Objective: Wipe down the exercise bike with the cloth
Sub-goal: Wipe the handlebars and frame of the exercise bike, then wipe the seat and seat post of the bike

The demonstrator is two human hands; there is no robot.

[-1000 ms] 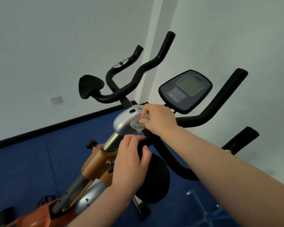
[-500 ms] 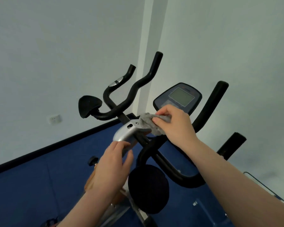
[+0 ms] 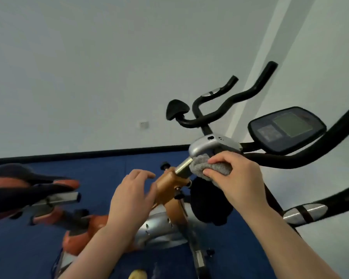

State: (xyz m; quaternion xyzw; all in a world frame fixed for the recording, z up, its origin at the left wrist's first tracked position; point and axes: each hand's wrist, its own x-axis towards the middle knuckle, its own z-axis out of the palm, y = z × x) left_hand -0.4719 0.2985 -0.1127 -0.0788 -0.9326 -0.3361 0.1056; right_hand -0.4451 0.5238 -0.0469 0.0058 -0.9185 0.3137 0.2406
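I see my right hand (image 3: 237,178) pinching the grey cloth (image 3: 212,168) against the exercise bike (image 3: 214,147), just under its silver handlebar bracket. My left hand (image 3: 131,196) hovers beside the orange post (image 3: 167,188), fingers loosely spread, holding nothing.

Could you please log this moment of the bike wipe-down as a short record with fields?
left hand: fingers relaxed, holding nothing, beside the orange stem clamp
right hand: grips the grey cloth
cloth position: pressed against the chrome post just under the silver handlebar housing
console: untouched, screen blank
saddle: at the left edge of the view
floor: blue
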